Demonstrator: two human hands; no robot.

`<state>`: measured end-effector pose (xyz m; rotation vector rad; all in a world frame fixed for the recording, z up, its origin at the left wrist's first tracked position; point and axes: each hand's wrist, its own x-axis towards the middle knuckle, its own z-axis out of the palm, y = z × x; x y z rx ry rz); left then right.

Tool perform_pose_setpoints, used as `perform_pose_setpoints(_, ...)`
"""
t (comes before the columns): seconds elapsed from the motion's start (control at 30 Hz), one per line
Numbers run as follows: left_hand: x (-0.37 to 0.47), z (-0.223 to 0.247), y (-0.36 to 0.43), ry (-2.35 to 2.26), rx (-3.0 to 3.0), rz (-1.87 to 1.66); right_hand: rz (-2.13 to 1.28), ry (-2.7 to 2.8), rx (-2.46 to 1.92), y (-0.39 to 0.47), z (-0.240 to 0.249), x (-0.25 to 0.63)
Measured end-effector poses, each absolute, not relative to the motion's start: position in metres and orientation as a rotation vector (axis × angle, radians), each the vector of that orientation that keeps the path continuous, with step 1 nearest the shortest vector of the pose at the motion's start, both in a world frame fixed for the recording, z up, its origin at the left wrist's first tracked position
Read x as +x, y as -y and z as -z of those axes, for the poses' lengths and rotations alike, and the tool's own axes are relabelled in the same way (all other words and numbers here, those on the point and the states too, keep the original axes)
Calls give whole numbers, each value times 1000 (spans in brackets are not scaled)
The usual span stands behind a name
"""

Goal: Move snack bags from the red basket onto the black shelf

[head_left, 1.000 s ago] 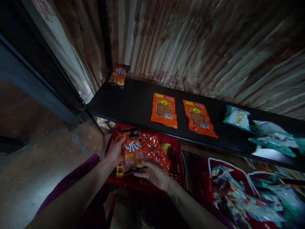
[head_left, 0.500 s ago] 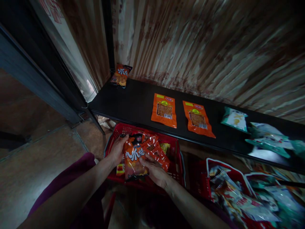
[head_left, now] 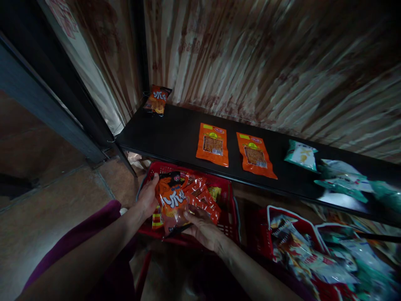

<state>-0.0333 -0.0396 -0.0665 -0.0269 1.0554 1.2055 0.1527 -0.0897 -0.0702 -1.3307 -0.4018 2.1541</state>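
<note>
Between my two hands is an orange and black snack bag [head_left: 171, 200] with large white characters. My left hand [head_left: 148, 197] grips its left side near the top. My right hand [head_left: 200, 225] holds its lower right edge, the thumb on the front. Under the bag sits a red plastic basket [head_left: 231, 200], with red-orange snack packets [head_left: 202, 194] inside it and a yellow packet [head_left: 215, 193] near its right end. A similar orange snack bag [head_left: 157, 100] lies at the far left corner of the black shelf [head_left: 178, 125].
Two flat orange packets, a left one [head_left: 213, 144] and a right one [head_left: 256, 155], lie on the shelf. Further right are green and white snack bags [head_left: 302, 155]. Red baskets with white handles [head_left: 291, 210] hold many bags at the lower right. A dark metal post [head_left: 84, 92] stands left.
The snack bag has shifted slightly left and turned a little, its top leaning left. My right hand has slid down to its lower edge. The view has moved slightly.
</note>
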Motion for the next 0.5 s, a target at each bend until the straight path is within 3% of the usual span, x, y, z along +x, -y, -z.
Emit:
perform_pose_setpoints(0.17,-37,69,41,-1128,-51,-1248,-2252,367,-1324,101,68,145)
perform_pose_setpoints(0.5,-41,65,33,-1124,-69,-1272,-2134,225,-1427,104,69,135)
